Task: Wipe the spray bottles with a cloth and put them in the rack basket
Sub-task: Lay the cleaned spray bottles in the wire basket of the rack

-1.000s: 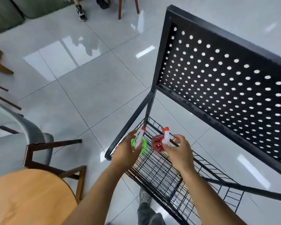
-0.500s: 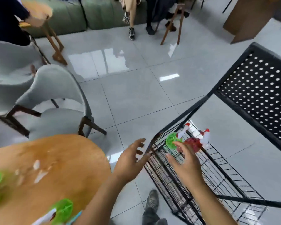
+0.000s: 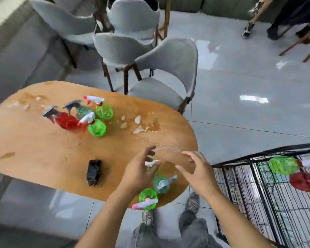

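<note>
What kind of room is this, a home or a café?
Probably a café or shared lounge: a wooden table with grey padded chairs, a shiny tiled floor, and a green sofa at the back.

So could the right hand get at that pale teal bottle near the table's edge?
Probably yes. The right hand is open and holds nothing, hovering just beside the teal bottle. Nothing lies between them; the left hand hovers on the bottle's other side.

Both hands (image 3: 138,174) (image 3: 199,174) over table (image 3: 43,149) edge. Three spray bottles (image 3: 148,196) beneath them; four (image 3: 97,127) far left; cloth (image 3: 93,171) left; basket (image 3: 258,194) right, holding two bottles (image 3: 283,165).
</note>
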